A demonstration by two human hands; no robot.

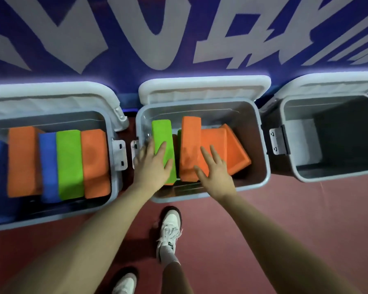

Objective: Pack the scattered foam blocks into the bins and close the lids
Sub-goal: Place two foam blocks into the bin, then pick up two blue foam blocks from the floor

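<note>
The place is looking like an indoor sports or play hall. A red floor (285, 219) is lying under three grey bins (202, 198) with open lids (204, 85), and a big blue wall banner (179, 39) with large white letters is standing behind them. Coloured foam blocks (69, 164) are filling the bins, and a person in white sneakers (170, 223) is standing there.

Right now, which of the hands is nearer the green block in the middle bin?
Left. The left hand lies on the green block itself; the right hand is off to its right, over the orange blocks.
</note>
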